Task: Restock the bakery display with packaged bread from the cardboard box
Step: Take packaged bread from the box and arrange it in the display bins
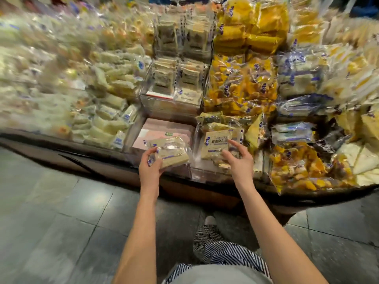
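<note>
My left hand (150, 166) grips a clear-wrapped bread pack (171, 150) by its near-left corner, holding it above the front of a clear display bin with a pink floor (164, 128). My right hand (238, 160) reaches into the neighbouring clear bin (196, 175), fingers spread and touching a second bread pack (216, 144) that stands tilted there with printed lettering facing me. More packs of the same kind lie behind it. No cardboard box is in view.
The display slopes up and away, packed with wrapped bread: pale loaves (106, 119) on the left, sandwich packs (180, 64) in the middle, yellow bags (242, 85) on the right. A dark counter edge (102, 160) runs in front. Grey tiled floor (61, 212) lies below.
</note>
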